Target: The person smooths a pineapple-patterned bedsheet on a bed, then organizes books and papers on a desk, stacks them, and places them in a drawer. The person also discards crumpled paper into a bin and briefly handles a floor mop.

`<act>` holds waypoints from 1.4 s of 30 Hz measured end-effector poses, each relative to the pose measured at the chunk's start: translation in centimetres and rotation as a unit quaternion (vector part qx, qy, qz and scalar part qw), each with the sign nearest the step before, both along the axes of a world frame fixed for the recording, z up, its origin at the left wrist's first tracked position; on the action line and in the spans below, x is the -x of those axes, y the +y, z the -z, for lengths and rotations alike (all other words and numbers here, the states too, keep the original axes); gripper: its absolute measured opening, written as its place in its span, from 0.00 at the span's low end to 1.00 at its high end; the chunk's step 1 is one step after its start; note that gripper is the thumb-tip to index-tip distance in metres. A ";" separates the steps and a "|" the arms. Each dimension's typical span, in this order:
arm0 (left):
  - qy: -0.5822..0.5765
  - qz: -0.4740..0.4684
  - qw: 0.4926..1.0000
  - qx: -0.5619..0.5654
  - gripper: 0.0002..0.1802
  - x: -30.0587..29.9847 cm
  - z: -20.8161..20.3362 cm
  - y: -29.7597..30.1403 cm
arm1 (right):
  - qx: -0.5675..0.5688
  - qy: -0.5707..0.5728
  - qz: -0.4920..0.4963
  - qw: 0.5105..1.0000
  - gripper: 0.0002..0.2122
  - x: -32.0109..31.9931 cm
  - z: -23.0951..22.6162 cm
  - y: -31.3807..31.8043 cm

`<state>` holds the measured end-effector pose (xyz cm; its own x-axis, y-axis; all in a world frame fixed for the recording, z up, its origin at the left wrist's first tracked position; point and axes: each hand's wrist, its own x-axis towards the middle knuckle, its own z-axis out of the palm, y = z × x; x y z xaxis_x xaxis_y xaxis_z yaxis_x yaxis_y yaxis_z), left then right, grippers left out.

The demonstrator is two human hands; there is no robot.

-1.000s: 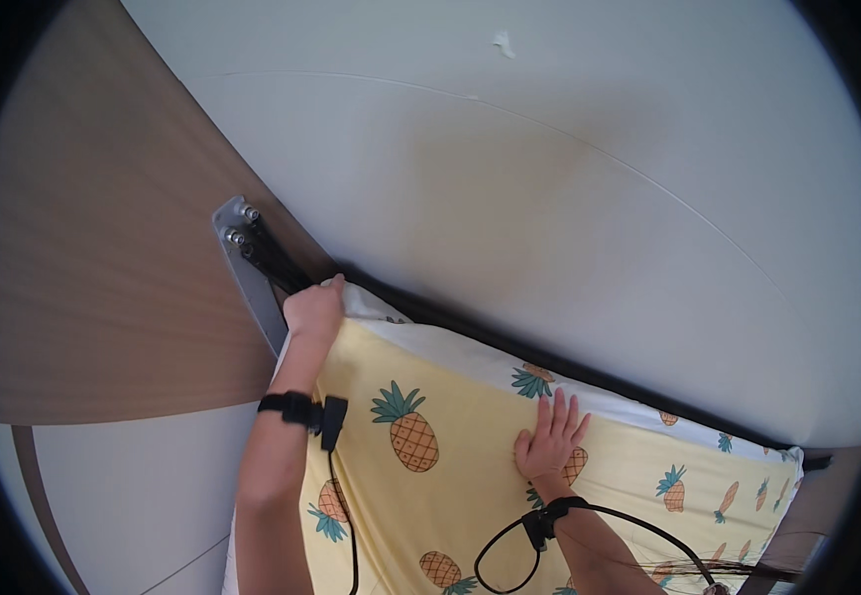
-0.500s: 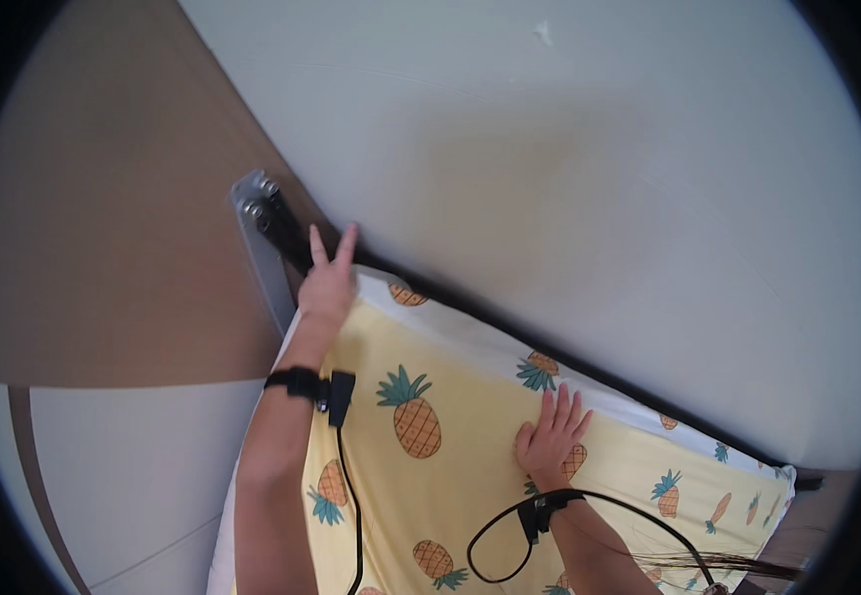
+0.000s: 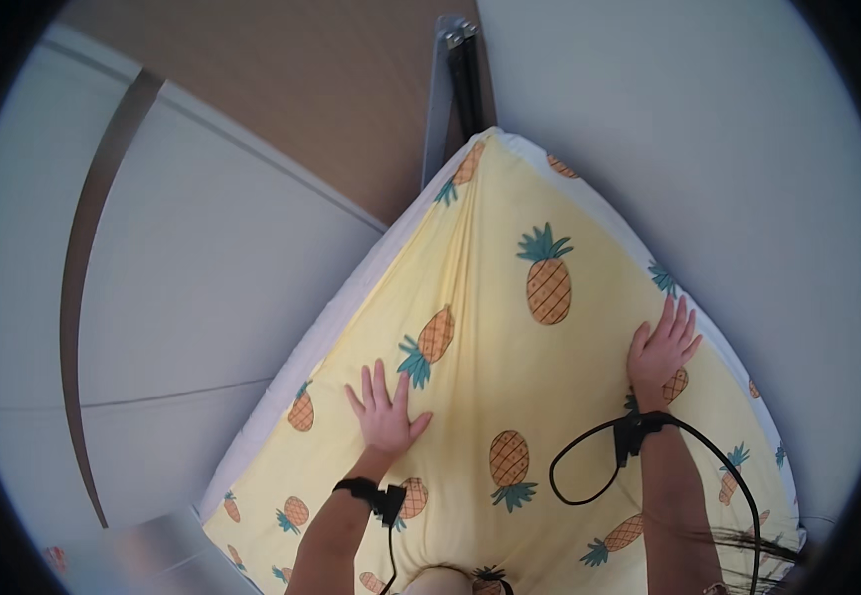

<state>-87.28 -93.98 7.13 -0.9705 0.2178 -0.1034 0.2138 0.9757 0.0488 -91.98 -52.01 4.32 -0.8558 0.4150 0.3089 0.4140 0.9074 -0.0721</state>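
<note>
A yellow bed sheet (image 3: 589, 416) printed with pineapples covers the mattress (image 3: 296, 362), whose pale side shows along the left edge. My left hand (image 3: 388, 421) lies flat on the sheet, fingers spread, beside a printed pineapple. Near the right edge my right hand (image 3: 661, 357) rests on the sheet, palm down and fingers apart. Neither hand holds anything. Creases in the fabric run from the far corner down toward the middle. Each wrist wears a black strap with a small device and a cable.
A pale wall (image 3: 688, 129) runs along the right side of the bed. Beyond the far corner stand a brown panel (image 3: 331, 89) and a metal bracket (image 3: 437, 109) with black rods. White panels (image 3: 202, 258) with a brown strip (image 3: 93, 228) are on the left.
My left hand has come back from the far corner by the bracket and now lies on the sheet. My right hand stays on about the same spot. The view has turned toward the left.
</note>
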 end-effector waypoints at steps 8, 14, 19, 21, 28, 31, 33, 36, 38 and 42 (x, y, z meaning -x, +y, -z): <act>0.003 -0.008 1.000 -0.024 0.43 -0.3 0.1 -1.8 | -0.035 0.027 0.026 0.999 0.26 -0.2 1.1 -1.2; 0.020 0.024 0.999 -0.043 0.41 -0.1 1.8 -1.5 | -0.033 -0.070 0.052 0.996 0.30 -0.4 0.9 0.8; 0.016 0.065 0.996 -0.065 0.42 -0.6 3.1 -1.7 | 0.046 -0.069 0.066 0.994 0.34 -7.1 -4.8 -4.7; 0.048 0.035 0.998 -0.020 0.43 -0.1 2.9 -2.8 | 0.125 -0.123 0.107 0.979 0.39 -16.2 -7.1 -10.4; 0.067 0.065 0.995 -0.025 0.41 -1.9 2.6 -1.3 | 0.345 -0.245 0.469 0.775 0.55 -37.7 -4.4 -29.7; 0.112 0.047 0.991 0.049 0.37 -1.3 2.9 -2.2 | 0.312 -0.252 0.448 0.799 0.55 -36.7 -2.9 -31.1; 0.082 0.043 0.993 0.068 0.37 -2.0 1.9 -1.5 | 0.312 -0.248 0.456 0.796 0.55 -37.8 -3.0 -31.1; 0.066 0.031 0.991 0.110 0.35 -1.5 1.7 -1.8 | 0.303 -0.227 0.458 0.804 0.54 -37.4 -2.7 -31.2; 0.073 0.021 0.988 0.133 0.35 -2.1 1.6 -1.3 | 0.304 -0.254 0.440 0.806 0.55 -37.9 -2.6 -31.1; 0.121 0.026 0.983 0.133 0.33 -2.2 1.9 -1.7 | 0.295 -0.239 0.433 0.818 0.54 -37.9 -2.5 -31.4</act>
